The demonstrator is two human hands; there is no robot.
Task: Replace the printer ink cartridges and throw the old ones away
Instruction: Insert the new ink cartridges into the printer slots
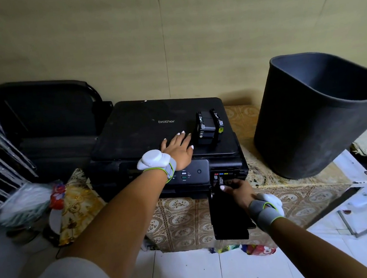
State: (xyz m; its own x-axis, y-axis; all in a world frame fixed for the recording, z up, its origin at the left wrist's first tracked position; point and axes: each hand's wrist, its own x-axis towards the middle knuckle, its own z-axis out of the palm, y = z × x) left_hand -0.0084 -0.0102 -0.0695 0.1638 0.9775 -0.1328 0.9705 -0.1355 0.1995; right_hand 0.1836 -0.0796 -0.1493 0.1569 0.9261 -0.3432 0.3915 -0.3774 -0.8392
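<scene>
I see the printer point(155, 128), black, lid closed, on a patterned cloth-covered surface point(282, 188) against a beige wall point(169, 40); all positions below are relative to the printer. Two ink cartridges point(209, 126) stand upright on its lid, toward the lid's right side, close together; I cannot tell if they touch. At the printer's lower right front the cartridge bay door point(228, 214) hangs open and downward, with small coloured markers visible in the bay above it. My right hand point(238, 189) is at that bay, fingers curled toward the slots; whether it grips a cartridge I cannot tell, as the fingertips are in shadow. My left hand point(179, 149) lies flat on the lid with fingers spread and straight, just left of the two cartridges, not touching them. Both wrists carry a grey strap with a white puck. Right of the printer, on the same cloth, stands a dark bin point(315, 114), tilted in this wide view; its visible inner wall is bare, its bottom out of sight. Left of the printer: a dark bag point(50, 119) against the wall and a plastic bag point(24, 203) lower down. In front, white tiled floor point(189, 271).
</scene>
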